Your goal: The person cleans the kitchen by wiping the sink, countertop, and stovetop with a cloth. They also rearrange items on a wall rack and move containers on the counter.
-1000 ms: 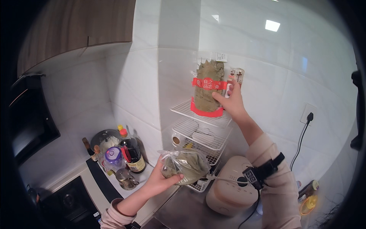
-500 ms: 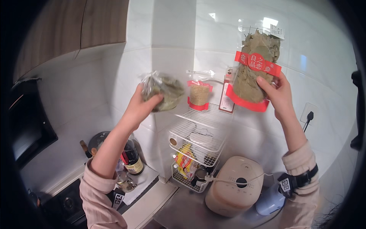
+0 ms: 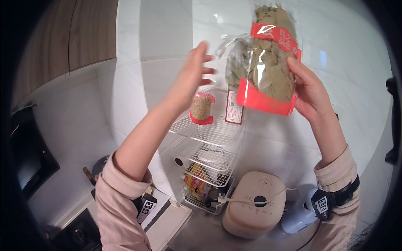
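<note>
My right hand grips a clear bag of dried leaves with red bands, raised upright before the tiled wall. Partly behind that bag's left side is a smaller knotted clear bag of green leaves; what supports it is hidden. My left hand is empty, fingers apart, just left of the smaller bag and not touching it. Below, a small red-and-clear bag of tan grains stands on the top tier of a white wire rack, beside a narrow red-and-white box.
Lower rack tiers hold a yellow-and-red packet and a dark jar. A beige rice cooker stands right of the rack, with a white plug and cord across it. Next to it is a blue cylindrical appliance. Wooden cabinets hang upper left.
My left hand has moved right and let go of the smaller leaf bag, which is now against the larger one. My right hand has shifted slightly, its bag higher in view.
</note>
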The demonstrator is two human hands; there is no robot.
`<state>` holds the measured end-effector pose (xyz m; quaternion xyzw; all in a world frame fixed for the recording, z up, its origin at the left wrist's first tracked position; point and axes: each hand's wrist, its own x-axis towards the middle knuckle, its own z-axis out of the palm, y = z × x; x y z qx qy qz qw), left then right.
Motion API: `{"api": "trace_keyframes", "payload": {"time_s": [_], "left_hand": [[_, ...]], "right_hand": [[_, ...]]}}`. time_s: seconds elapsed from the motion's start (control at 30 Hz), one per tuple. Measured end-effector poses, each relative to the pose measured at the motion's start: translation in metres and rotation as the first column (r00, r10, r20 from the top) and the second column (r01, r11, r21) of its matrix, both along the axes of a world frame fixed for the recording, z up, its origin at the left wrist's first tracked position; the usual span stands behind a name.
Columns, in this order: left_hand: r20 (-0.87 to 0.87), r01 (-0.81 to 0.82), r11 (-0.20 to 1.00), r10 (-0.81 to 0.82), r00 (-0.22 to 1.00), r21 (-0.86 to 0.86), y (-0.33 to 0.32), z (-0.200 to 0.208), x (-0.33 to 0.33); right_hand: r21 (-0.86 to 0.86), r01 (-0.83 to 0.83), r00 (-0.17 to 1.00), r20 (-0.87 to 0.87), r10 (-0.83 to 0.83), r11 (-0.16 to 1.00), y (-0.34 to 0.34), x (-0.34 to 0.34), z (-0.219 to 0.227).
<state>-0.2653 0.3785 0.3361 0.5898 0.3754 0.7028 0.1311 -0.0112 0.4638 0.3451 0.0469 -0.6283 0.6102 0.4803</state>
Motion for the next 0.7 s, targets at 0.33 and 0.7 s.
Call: {"api": "trace_keyframes", "payload": {"time_s": [0.33, 0.7], "left_hand": [[-0.152, -0.389, 0.808, 0.36, 0.92, -0.442, 0.059, -0.098, -0.102], [-0.238, -0.494, 0.839, 0.445, 0.863, -0.225, 0.033, -0.106, -0.095]], "right_hand": [[-0.116, 0.123, 0.992, 0.012, -0.123, 0.986, 0.02, 0.017, -0.026], [-0.083, 0.049, 0.998, 0.039, -0.046, 0.995, 0.02, -0.028, -0.04]]}}
